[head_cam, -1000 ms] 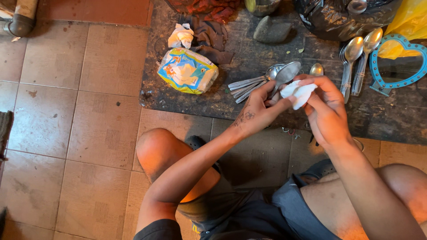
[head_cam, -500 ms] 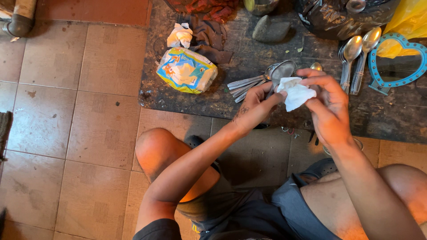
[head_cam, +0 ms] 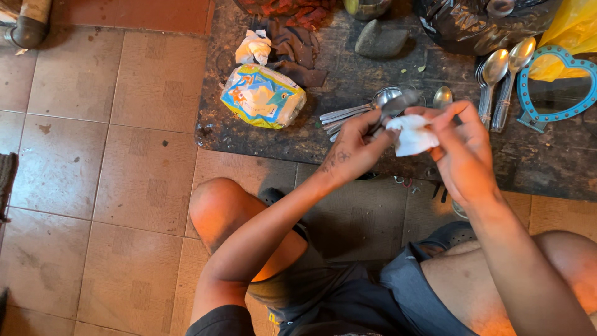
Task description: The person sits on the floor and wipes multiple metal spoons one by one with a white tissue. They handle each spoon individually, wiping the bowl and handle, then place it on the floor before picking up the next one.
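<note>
My left hand (head_cam: 353, 148) grips a metal spoon (head_cam: 398, 104) by its handle, the bowl pointing up and away. My right hand (head_cam: 461, 149) presses a crumpled white tissue (head_cam: 411, 134) against the spoon. Both hands hover over the near edge of a dark mat (head_cam: 373, 68). Just beyond my left hand lies a pile of spoons (head_cam: 354, 113) on the mat. A single spoon bowl (head_cam: 442, 95) shows past my right fingers.
A colourful tissue packet (head_cam: 262, 96) lies left on the mat, with a used white tissue (head_cam: 252, 48) and dark cloth (head_cam: 292, 50) behind. More spoons (head_cam: 502, 74), a blue heart-shaped mirror (head_cam: 553, 90), a grey stone (head_cam: 380, 41) and a yellow bag (head_cam: 572, 31) sit beyond. My bare knees frame the tiled floor.
The tissue has slid along the spoon and my right fingers have shifted over it. Both hands stay over the same spot.
</note>
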